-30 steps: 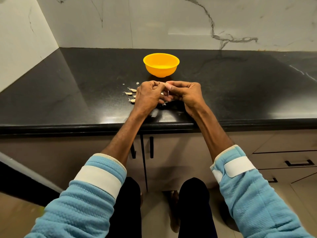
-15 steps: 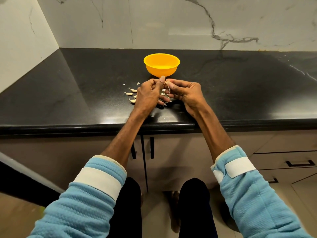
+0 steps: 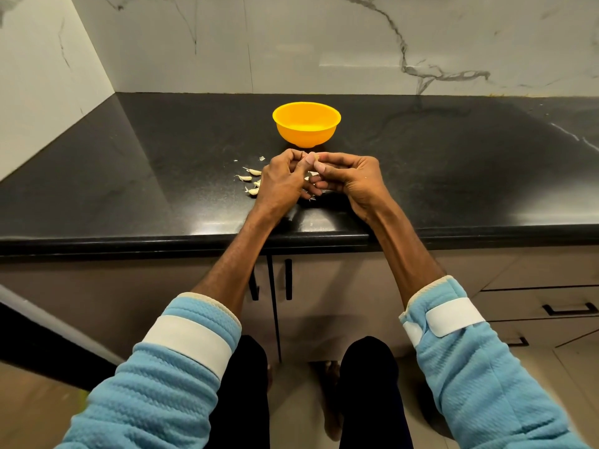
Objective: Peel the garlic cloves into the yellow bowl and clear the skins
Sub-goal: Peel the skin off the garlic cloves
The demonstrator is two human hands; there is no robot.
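Garlic clove (image 3: 316, 164) pinched between both hands, just short of the yellow bowl (image 3: 304, 137).

Your left hand (image 3: 282, 183) and right hand (image 3: 353, 179) both grasp that one clove at the fingertips, thumbs meeting on top. The strip of skin that stood up between them half a second ago no longer shows, so it is likely torn off or folded down, and the peel is probably only partly done. Just left of your hands lie the unpeeled cloves (image 3: 251, 181), with a skin scrap (image 3: 262, 158) beyond them on the black countertop (image 3: 453, 173). Further on stands the bowl, no clove visible inside from here — then the marble wall (image 3: 324, 43).
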